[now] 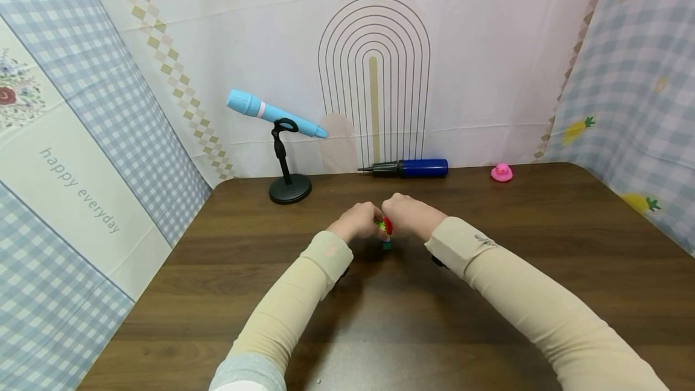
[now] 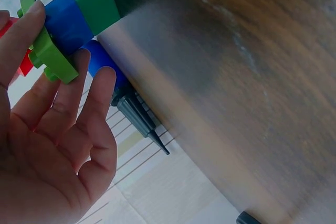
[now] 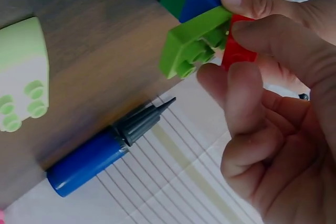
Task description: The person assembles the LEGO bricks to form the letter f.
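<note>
Sleeves (image 1: 293, 300): reaching over the surface (image 1: 217, 258)
Left hand (image 1: 355, 221): pinching the brick stack (image 2: 69, 22)
Right hand (image 1: 409, 213): pinching the red brick (image 3: 239, 52) against the lime brick (image 3: 181, 48)
Brick stack: between the hands; dark green, blue, lime, 3 apparently joined
Red brick: seating unclear
Pale green brick (image 3: 23, 61): apart, probably left to add

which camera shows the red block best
The right wrist view: the red block appears largest there, though fingertips cover part. The left wrist view has only red bits at its left edge; the head view, a tiny patch between left hand and right hand.
</note>
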Available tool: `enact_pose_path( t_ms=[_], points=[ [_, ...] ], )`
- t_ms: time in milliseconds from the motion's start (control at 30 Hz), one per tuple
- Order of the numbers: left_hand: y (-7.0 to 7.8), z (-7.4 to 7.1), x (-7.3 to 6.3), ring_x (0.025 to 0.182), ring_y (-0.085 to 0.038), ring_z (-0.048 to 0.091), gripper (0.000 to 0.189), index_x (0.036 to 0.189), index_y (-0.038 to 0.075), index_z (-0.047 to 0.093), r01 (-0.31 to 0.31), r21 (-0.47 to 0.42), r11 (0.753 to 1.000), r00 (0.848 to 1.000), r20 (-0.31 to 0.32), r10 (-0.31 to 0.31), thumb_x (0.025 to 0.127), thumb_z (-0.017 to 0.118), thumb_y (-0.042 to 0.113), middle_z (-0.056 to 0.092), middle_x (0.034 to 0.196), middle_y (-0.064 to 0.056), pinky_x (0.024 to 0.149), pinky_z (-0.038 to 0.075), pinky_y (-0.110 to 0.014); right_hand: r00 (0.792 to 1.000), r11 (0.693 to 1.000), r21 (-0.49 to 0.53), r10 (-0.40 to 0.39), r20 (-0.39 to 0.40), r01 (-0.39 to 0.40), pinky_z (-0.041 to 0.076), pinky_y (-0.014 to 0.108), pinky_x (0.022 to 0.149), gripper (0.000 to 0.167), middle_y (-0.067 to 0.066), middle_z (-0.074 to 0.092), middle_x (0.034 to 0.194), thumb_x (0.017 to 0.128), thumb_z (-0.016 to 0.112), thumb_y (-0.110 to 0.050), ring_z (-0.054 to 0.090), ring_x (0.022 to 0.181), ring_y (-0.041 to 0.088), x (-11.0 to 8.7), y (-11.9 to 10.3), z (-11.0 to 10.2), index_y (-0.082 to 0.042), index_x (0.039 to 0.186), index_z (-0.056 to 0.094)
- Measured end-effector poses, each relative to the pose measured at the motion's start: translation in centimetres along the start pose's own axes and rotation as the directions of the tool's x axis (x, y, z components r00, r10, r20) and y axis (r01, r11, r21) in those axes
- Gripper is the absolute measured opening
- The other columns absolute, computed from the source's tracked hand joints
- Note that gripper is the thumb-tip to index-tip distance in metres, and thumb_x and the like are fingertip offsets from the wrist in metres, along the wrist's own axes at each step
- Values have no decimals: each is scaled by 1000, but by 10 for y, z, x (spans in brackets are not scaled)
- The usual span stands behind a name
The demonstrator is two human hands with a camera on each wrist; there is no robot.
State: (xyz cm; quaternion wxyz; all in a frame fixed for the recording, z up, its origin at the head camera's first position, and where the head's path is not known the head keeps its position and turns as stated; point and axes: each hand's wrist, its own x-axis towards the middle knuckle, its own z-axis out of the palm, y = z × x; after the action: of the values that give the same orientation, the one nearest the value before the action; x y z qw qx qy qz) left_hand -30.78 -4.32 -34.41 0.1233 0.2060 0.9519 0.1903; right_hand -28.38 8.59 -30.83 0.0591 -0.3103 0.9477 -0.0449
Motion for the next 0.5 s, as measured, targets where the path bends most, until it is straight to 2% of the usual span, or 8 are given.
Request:
enact_pose_path(
  t_ms=[267,500],
  points=[
    [0,-1,0,70,-11,53,23,81,15,66,5,1,1000,1000,-4,-5,67,75,31,58,73,6,62,42,-24,999,997,-80,-1,32,4,42,28,54,8,2,52,68,78,59,2,49,64,16,4,-6,-4,-5,77,62],
    [0,0,1,71,-11,53,21,81,17,66,0,3,1000,1000,11,0,68,74,31,59,73,7,62,42,-24,999,1000,-3,0,34,0,41,26,52,7,3,52,66,75,60,2,45,57,14,6,-2,-1,-2,80,62]
  ],
)
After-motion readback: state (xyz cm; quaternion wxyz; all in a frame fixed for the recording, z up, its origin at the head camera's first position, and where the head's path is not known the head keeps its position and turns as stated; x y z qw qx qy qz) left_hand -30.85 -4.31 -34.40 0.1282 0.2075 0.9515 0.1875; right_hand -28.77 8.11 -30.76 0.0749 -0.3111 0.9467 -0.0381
